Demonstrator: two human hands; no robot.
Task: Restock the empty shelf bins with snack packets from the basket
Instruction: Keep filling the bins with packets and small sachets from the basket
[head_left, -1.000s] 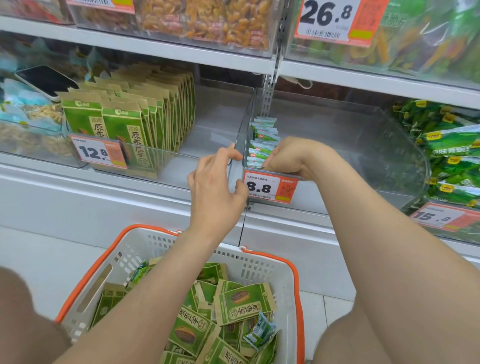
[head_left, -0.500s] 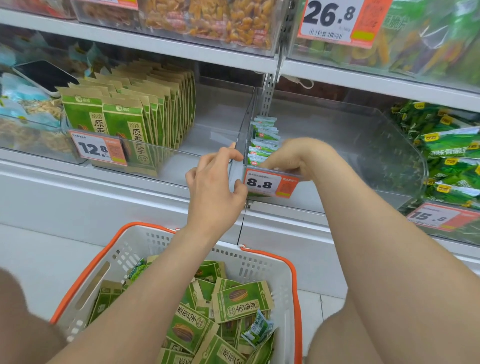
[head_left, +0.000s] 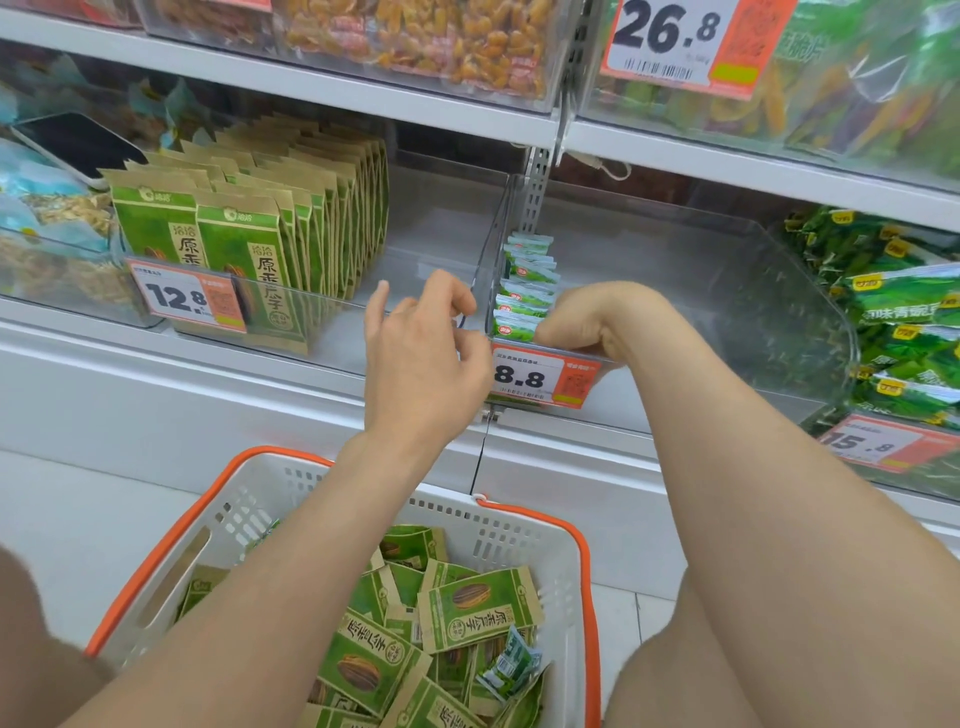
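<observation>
The left hand (head_left: 421, 358) hovers in front of the shelf, holding nothing. Its fingers are loosely curled and the forefinger is lifted. The right hand (head_left: 582, 322) is bent over the front lip of the clear bin (head_left: 727, 312) with its knuckles up. Its fingers curl down against the nearest of the small packets (head_left: 527, 280), but they are hidden, so I cannot tell whether they pinch one or only press on it.

The small packets stand in one row along the left wall of the clear bin, running from near to far. To the right of the row and behind it the bin floor is bare, up to its curved right wall. The bin's left wall rises between the two hands. The 8.8 price tag (head_left: 540, 376) hangs on the front lip just under the right wrist.

The left bin (head_left: 431, 218) has bare floor to the right of its upright green packets (head_left: 249, 234).

The basket (head_left: 260, 499) sits low and near, under both forearms and well apart from the hands. It holds loose green seed packets (head_left: 478, 608) and one small blue-green packet (head_left: 511, 662) at its right side.
</observation>
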